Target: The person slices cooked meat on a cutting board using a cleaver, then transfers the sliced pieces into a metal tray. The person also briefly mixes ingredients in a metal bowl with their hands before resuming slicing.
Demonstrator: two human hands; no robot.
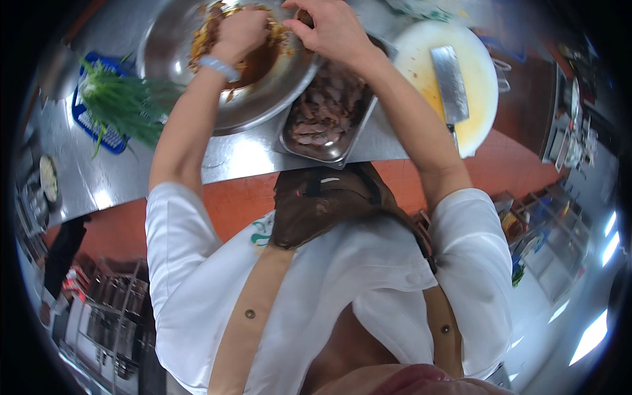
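Note:
My left hand (245, 33), with a pale band at the wrist, is down in a large steel bowl (170, 42). Its fingers are hidden against a brown and yellow food mixture (201, 45), beside a pool of dark brown liquid (254, 69). Over the bowl's right side, my right hand (328, 29) has thumb and fingers around a dark brown piece of food (305, 19). Below that wrist, a rectangular steel tray (323, 150) holds sliced brownish-pink meat (328, 106). The tray sits against the bowl's rim and reaches the table's front edge.
A cleaver (450, 84) lies on a stained round white cutting board (412, 59) to the right. Green onions (118, 96) rest over a blue plastic basket (116, 143) on the left of the steel table (242, 158). A person's dark sleeve (64, 252) shows at far left.

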